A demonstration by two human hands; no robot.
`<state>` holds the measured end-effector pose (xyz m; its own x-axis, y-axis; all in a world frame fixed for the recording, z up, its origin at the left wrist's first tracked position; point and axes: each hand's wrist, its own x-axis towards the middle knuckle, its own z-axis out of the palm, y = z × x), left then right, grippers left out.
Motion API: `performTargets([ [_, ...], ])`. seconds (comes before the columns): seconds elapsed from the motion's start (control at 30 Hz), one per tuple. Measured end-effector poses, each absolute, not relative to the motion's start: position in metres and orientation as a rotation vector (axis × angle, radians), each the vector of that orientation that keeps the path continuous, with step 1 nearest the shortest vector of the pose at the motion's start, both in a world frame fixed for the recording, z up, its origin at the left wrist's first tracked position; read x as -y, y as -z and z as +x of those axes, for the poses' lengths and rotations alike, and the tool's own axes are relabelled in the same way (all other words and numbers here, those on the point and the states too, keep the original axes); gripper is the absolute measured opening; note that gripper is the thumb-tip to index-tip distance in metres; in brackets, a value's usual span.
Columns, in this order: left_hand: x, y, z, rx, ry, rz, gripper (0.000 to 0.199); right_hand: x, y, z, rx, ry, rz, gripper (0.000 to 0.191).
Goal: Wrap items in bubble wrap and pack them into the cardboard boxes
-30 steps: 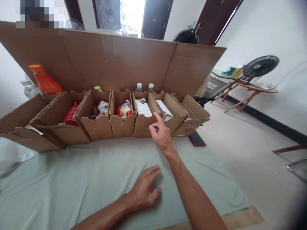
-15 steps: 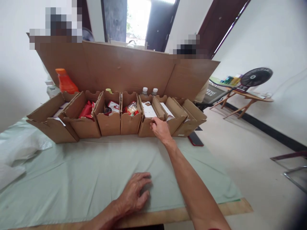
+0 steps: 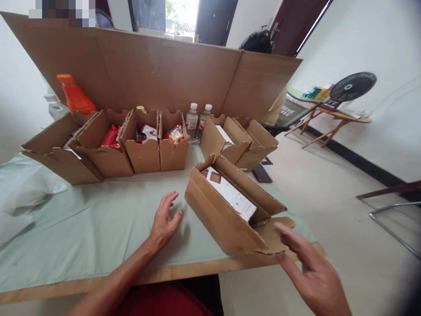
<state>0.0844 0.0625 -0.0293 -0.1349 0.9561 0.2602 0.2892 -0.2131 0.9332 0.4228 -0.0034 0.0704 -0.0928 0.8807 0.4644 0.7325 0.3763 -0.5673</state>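
A cardboard bin [image 3: 210,206] stands out of the row at the table's front right, turned at an angle. Inside it lies a white box [image 3: 230,193] with brown squares on one end. My right hand [image 3: 312,267] is at the bin's near-end flap [image 3: 274,232], which leans outward. Its fingers and thumb are spread apart, close to the flap's edge; whether they touch it is unclear. My left hand [image 3: 166,221] hovers over the cloth left of the bin, fingers apart, holding nothing.
More cardboard bins [image 3: 174,153] stand in a row with packets inside. Two clear bottles [image 3: 191,120] show in the row's gap, and an orange bottle [image 3: 77,96] stands behind. A cardboard panel [image 3: 164,66] rises at the back. Clear plastic [image 3: 26,197] lies left; a dark flat object [image 3: 262,173] lies right.
The bin with the white box has come out of the row toward me and turned. My right hand has moved back and opened; my left hand has risen up and left.
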Motion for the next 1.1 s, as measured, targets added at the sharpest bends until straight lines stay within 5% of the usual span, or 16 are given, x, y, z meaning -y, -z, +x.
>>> performTargets([
  [0.07, -0.077, 0.02, 0.09, -1.362, -1.365, 1.511, 0.062, 0.021, -0.053, 0.432, 1.64, -0.261, -1.417, 0.077],
  [0.13, -0.089, 0.013, 0.1, -1.257, -1.352, 1.498, 0.07, 0.032, -0.034, 0.427, 1.531, -0.302, -1.445, 0.087],
  [0.47, -0.065, 0.013, 0.109, -1.27, -1.426, 1.366, 0.055, -0.011, 0.01, 0.371, 1.474, -0.554, -1.621, 0.048],
  [0.77, -0.114, 0.018, 0.074, -1.496, -1.523, 1.34, 0.056, -0.147, 0.009, 0.336, 1.577, -0.68, -1.377, 0.046],
  [1.1, -0.131, 0.052, 0.063, -1.493, -1.4, 1.44, 0.049, -0.157, 0.047, 0.338, 1.554, -0.603, -1.482, 0.04],
])
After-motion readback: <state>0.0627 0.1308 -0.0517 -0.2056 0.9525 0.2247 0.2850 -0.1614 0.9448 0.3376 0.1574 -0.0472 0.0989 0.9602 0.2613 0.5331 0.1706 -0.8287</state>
